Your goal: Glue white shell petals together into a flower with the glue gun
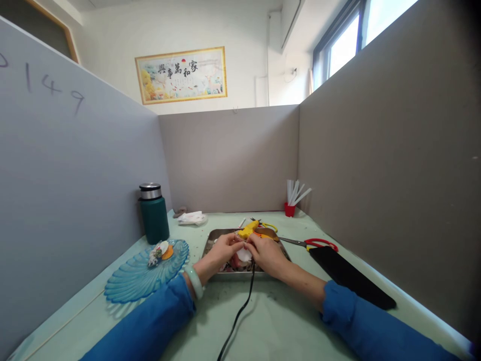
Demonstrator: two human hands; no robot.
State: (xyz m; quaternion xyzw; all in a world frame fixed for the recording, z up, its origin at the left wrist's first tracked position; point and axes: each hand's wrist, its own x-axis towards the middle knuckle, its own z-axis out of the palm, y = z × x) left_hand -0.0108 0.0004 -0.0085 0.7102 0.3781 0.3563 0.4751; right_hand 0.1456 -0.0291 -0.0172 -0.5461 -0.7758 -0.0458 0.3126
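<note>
Over a metal tray, my left hand and my right hand meet with their fingertips pinched close together. Whatever they hold between them is too small and too covered to make out. Below the fingers, a white shell-like piece and pinkish bits show in the tray. A yellow glue gun lies just beyond the fingertips at the tray's far side. From the tray a black cord runs toward me. A pale bangle circles my left wrist.
On the left are a blue scalloped glass plate carrying small decorations and a green bottle. Red-handled scissors and a black flat strip lie right. A red cup with white sticks stands at the back. Partitions enclose the table.
</note>
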